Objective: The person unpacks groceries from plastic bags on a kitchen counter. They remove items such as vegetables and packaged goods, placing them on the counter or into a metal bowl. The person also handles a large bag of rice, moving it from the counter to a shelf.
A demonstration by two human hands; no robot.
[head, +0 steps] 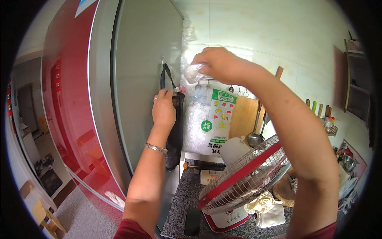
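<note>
My left hand (164, 110), with a ring and a silver bracelet, grips the upper edge of a black hanging bag (174, 134). The bag's strap loops over a small hook (163, 59) on the grey side of a refrigerator (146, 38). Raised above and to the right, my right hand (216, 64) pinches a crumpled piece of clear plastic (194, 74). Below it hangs a printed plastic pack (197, 119) filled with clear, crinkled film. Some pinkish-red plastic (181, 89) shows at the bag's mouth, whose inside is hidden.
A red-rimmed fan (241, 176) tilts over the granite counter (185, 191). Near its base lie a black phone (192, 222) and folded cloths (270, 215). A cutting board (246, 113) and ladle (255, 139) hang on the wall. Knives (320, 110) stand at right.
</note>
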